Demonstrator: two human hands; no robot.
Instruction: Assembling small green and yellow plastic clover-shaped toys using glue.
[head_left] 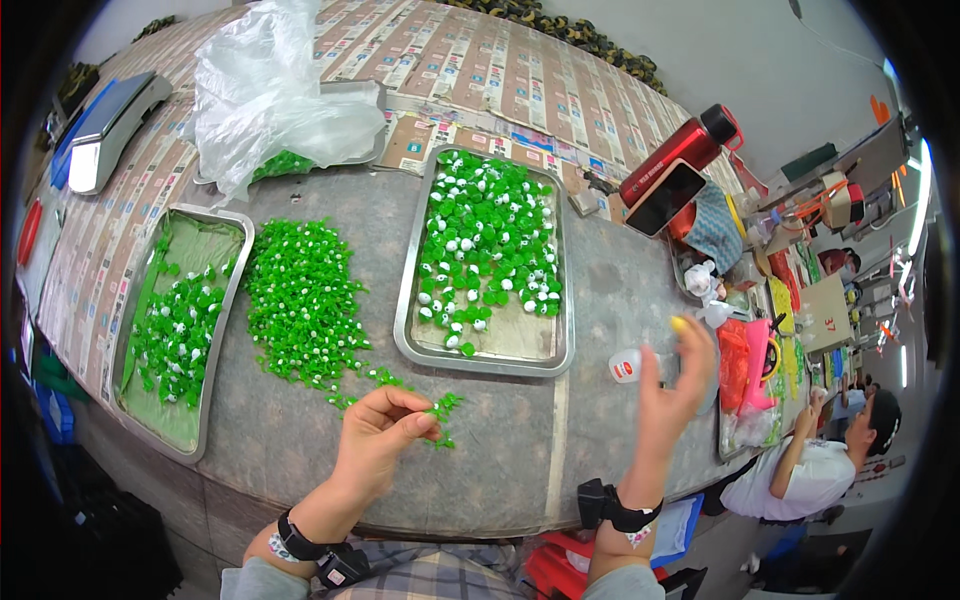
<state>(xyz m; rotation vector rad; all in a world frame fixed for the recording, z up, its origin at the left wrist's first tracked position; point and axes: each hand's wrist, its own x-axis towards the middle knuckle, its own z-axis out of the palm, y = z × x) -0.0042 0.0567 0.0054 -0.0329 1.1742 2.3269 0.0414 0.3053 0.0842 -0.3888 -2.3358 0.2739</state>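
My left hand [378, 440] is closed in a pinch at the table's near side, with a small green plastic piece [437, 408] at its fingertips. A few more such pieces lie right beside those fingers. My right hand [672, 395] is raised to the right, its fingers apart and nothing between them; something yellow covers one fingertip. Left of centre a loose heap of small green-and-white pieces [305, 300] lies on the table. Beyond my hands stands a metal tray [485, 367] of green pieces with white balls. A second metal tray [205, 420] at the left holds similar pieces.
A clear plastic bag [285, 100] covers another tray at the back. A digital scale [115, 125] stands far left. At the right are a red flask [672, 155], a phone [665, 197], a small white bottle [625, 366] and a pink tool [757, 370]. A co-worker [810, 465] sits beyond.
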